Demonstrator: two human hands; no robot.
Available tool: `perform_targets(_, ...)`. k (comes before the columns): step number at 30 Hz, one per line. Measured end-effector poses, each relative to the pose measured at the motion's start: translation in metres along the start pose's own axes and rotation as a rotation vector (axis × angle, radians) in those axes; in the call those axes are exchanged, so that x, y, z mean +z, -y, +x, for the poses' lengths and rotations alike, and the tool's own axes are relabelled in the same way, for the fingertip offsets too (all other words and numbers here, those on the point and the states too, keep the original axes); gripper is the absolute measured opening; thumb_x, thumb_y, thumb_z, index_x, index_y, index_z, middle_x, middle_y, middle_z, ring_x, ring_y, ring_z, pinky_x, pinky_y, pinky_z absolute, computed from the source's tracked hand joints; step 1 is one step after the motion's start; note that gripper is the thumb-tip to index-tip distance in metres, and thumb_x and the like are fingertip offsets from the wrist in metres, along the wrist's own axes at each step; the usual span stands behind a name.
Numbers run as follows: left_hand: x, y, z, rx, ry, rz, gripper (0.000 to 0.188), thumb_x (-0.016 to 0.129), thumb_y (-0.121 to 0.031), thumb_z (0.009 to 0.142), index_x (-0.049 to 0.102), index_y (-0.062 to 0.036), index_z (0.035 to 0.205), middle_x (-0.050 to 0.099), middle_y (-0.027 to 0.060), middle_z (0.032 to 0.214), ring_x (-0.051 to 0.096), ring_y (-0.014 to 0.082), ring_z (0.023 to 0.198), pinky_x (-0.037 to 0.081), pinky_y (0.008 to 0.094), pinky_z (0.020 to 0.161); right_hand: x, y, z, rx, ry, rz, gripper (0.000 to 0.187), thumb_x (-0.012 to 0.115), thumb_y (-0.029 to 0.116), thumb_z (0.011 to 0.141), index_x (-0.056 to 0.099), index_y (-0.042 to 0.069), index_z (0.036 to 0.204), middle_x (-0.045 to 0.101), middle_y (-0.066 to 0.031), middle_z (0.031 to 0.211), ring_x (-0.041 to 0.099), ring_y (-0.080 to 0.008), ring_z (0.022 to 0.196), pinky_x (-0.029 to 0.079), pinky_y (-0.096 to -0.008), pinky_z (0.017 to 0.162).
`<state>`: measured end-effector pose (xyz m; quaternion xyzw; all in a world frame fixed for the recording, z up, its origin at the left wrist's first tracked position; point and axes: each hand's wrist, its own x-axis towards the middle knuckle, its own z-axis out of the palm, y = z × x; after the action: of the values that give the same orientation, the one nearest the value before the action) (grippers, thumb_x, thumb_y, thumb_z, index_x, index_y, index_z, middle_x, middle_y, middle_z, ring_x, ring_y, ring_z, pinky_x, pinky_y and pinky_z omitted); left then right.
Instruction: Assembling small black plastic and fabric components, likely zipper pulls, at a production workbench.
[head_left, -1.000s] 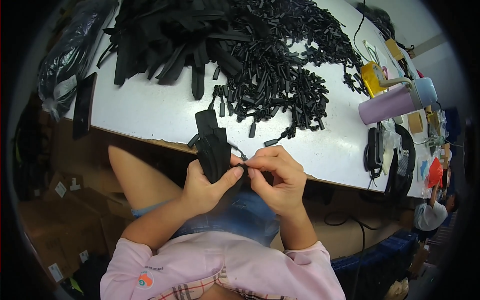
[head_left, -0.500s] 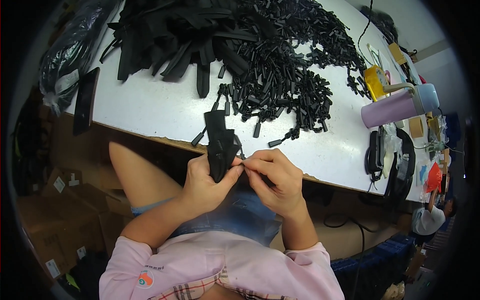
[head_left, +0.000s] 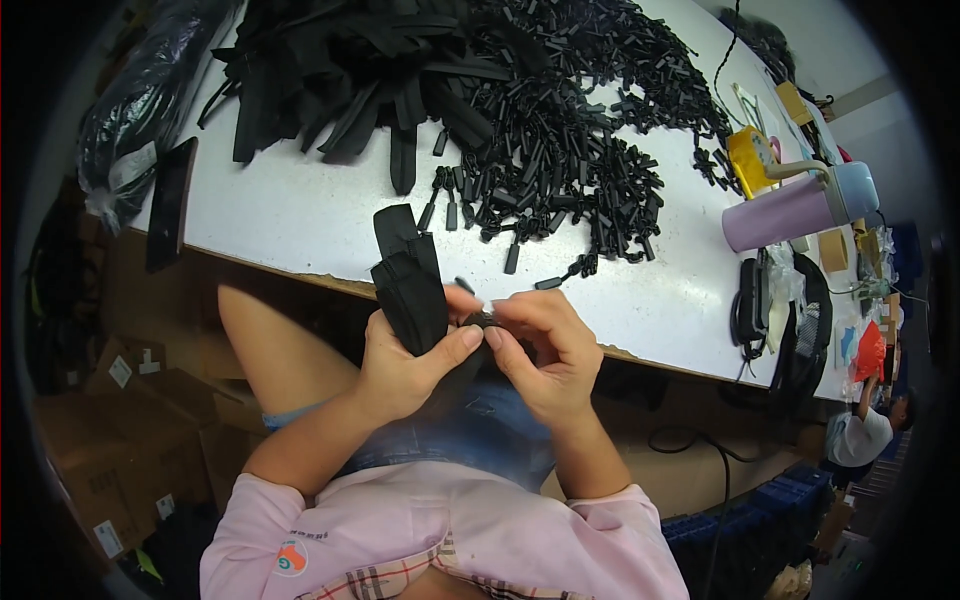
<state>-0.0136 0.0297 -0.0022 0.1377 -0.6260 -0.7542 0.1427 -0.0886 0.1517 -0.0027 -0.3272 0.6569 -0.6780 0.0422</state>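
Just off the table's near edge, my left hand point(head_left: 405, 365) is closed around a folded bundle of black zipper tape point(head_left: 412, 300), its loose ends sticking up past the fingers. My right hand point(head_left: 548, 352) pinches a small dark piece point(head_left: 484, 320) at the tape's end, thumb and fingertips almost meeting those of the left. The piece looks like a zipper slider, but fingers cover most of it. Beyond the hands lies a big heap of black zipper sliders with long pulls point(head_left: 560, 190). Left of that heap is a pile of black tape strips point(head_left: 350, 85).
A white table point(head_left: 270, 220) with a worn front edge spans the view. At right stand a lilac bottle point(head_left: 780, 212), a yellow tape roll point(head_left: 750, 160) and a black strap point(head_left: 805, 320). A dark flat slab point(head_left: 172, 205) rests at left. Cardboard boxes point(head_left: 120, 440) sit below; another person point(head_left: 860, 435) is far right.
The bundle of tape has tipped left and spread in my left hand. My right fingers have shifted their pinch, and the two thumbs now lie closer together over the small piece.
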Motion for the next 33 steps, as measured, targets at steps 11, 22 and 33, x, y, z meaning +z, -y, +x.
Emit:
perform_targets(11,0.007,-0.008,-0.002,0.150,-0.047,-0.082,0.015,0.057,-0.005,0.076,0.056,0.0027,0.090,0.058,0.0055,0.073,0.053,0.0066,0.061,0.043,0.0196,0.056,0.011,0.002,-0.013,0.154,-0.041,0.222,0.010,0.056,-0.006,0.074,0.054,-0.004,0.084,0.052,-0.0061,0.075,0.050,-0.0060,0.058,0.040,-0.0162,0.050)
perform_targets(22,-0.005,-0.015,0.000,-0.105,0.173,-0.164,0.016,0.057,-0.006,0.074,0.055,0.0030,0.088,0.052,0.0063,0.077,0.045,0.0055,0.048,0.034,0.0160,0.039,-0.010,0.003,-0.003,0.610,0.199,0.824,0.005,0.055,0.000,0.077,0.052,-0.003,0.080,0.048,-0.0007,0.069,0.038,-0.0026,0.052,0.029,-0.0158,0.043)
perform_targets(33,0.001,-0.014,-0.002,-0.012,0.037,-0.052,0.016,0.057,-0.005,0.076,0.054,0.0032,0.089,0.051,0.0077,0.083,0.046,0.0060,0.051,0.037,0.0160,0.042,0.006,-0.003,-0.013,0.168,0.084,0.191,0.004,0.053,0.002,0.080,0.052,-0.001,0.082,0.047,0.0001,0.068,0.039,-0.0020,0.054,0.031,-0.0153,0.047)
